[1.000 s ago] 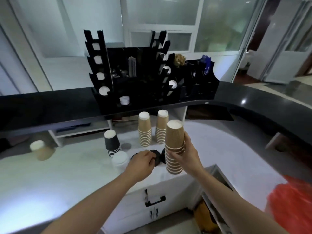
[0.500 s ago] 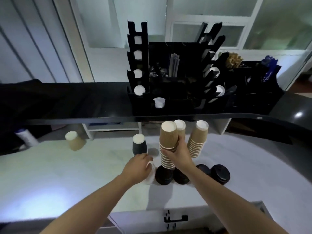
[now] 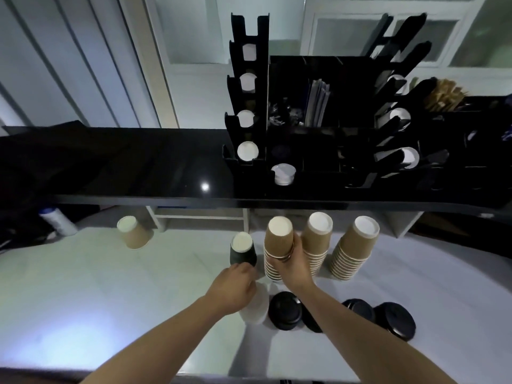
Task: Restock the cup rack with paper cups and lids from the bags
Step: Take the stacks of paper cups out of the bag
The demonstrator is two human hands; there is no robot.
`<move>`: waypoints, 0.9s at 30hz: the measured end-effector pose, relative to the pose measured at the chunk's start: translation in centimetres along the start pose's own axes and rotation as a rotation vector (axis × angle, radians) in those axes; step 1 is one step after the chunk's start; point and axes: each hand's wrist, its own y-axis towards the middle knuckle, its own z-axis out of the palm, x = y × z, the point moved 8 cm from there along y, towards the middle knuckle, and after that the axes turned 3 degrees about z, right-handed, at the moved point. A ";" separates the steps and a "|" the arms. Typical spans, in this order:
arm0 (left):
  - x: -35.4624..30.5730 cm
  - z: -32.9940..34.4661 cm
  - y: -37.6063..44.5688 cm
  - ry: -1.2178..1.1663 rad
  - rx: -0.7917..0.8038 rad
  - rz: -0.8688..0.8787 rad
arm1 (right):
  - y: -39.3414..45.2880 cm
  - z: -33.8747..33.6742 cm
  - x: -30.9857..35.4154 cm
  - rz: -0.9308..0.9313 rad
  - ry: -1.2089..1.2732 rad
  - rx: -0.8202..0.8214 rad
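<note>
Plainly the right hand (image 3: 291, 261) grasps a brown stack (image 3: 278, 249) of upturned ribbed cups round its middle, base resting on or just above the white counter (image 3: 83, 300); a grip there likely steadies the tall stack so it will not topple or split. Beside it the left hand (image 3: 232, 286) lies knuckles-up over a white stack (image 3: 256, 306) of cups or lids, just below a black stack (image 3: 242, 249); its fingers curl downward, but whether they clasp anything I cannot tell. Two more brown stacks (image 3: 315, 245) stand just right of the held one, bottoms up, probably so they slide into the rack rim-first; a lone cup (image 3: 134, 235) sits well apart to the left. Black lids (image 3: 285, 314) lie in piles near the counter's front edge, grouped within reach. On the dark shelf above stands the rack (image 3: 249, 106); its left column shows white cup bottoms in the slots, the top slot apparently vacant, so loading seems still ahead.
</note>
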 end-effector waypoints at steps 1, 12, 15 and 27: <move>0.1 0.1 0.3 0.005 0.006 0.017 | 0.4 0.3 -0.3 0.014 -0.007 -0.015; 1.5 1.4 1.6 -0.045 0.067 0.193 | 0.6 1.1 -4.4 0.203 -0.140 -0.113; 1.3 1.0 1.6 -0.047 0.050 0.247 | -0.6 1.0 -4.4 0.193 -0.190 -0.103; -7.0 1.8 2.2 -0.115 0.068 0.605 | -9.7 -6.8 -5.4 0.374 -0.347 -0.352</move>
